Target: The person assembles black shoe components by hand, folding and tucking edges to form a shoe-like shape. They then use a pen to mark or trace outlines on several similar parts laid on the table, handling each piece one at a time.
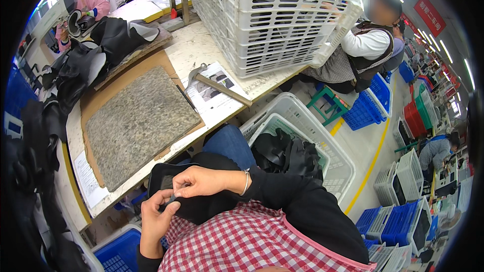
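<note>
Over my lap, my left hand [157, 216] and my right hand [201, 181] meet with fingertips pinched close together. Between them is a small grey-blue bit [172, 199], partly covered by the fingers. A soft black piece [209, 206], like a shoe upper, lies under and behind both hands, its edge near the fingertips. On the bench ahead rests a speckled stone slab [141, 121] on brown cardboard [91, 100]. A hammer [222, 89] with a wooden handle lies on a printed sheet [209, 103] to the slab's right.
A large white slatted crate [297, 25] stands on the bench. Black pieces [108, 45] are heaped at the left. Beside my right arm, nested crates [333, 166] hold more black pieces. A green stool [327, 105], blue crates [368, 106] and a seated person [370, 45] are farther right.
</note>
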`<control>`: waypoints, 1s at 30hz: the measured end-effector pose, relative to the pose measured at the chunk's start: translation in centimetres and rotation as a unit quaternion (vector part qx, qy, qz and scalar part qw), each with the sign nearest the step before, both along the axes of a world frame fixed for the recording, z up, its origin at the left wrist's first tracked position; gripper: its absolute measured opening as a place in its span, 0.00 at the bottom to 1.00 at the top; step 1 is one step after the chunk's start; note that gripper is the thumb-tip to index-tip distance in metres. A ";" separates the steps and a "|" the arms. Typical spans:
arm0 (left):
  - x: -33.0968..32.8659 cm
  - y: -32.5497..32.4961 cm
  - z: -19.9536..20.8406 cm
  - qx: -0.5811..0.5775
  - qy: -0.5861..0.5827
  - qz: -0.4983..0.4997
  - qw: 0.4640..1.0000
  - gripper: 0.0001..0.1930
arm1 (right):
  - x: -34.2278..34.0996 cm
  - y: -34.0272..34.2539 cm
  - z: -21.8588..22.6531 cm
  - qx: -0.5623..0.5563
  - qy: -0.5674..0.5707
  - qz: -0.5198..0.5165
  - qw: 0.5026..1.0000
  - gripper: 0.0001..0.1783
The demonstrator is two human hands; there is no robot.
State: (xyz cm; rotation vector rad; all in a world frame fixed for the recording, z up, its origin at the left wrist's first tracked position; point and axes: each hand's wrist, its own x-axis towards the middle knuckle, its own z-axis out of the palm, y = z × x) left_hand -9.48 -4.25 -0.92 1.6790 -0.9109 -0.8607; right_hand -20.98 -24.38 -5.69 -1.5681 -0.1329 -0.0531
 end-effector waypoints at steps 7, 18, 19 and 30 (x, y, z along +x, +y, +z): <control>0.4 -0.2 -0.8 0.007 0.017 0.017 1.000 0.10 | -0.4 1.6 0.8 -0.182 -0.101 -0.169 0.963 0.12; 0.0 0.0 -0.8 0.013 0.006 0.020 1.000 0.08 | 0.2 -2.5 3.1 -0.131 0.036 0.079 0.988 0.12; 0.1 0.0 -0.7 0.016 0.010 0.022 1.000 0.08 | 0.2 -2.7 3.2 -0.157 0.044 0.088 0.983 0.12; 0.2 -0.1 -1.0 0.002 0.017 0.013 1.000 0.08 | -1.1 -2.3 2.2 -0.311 -0.026 0.046 0.949 0.10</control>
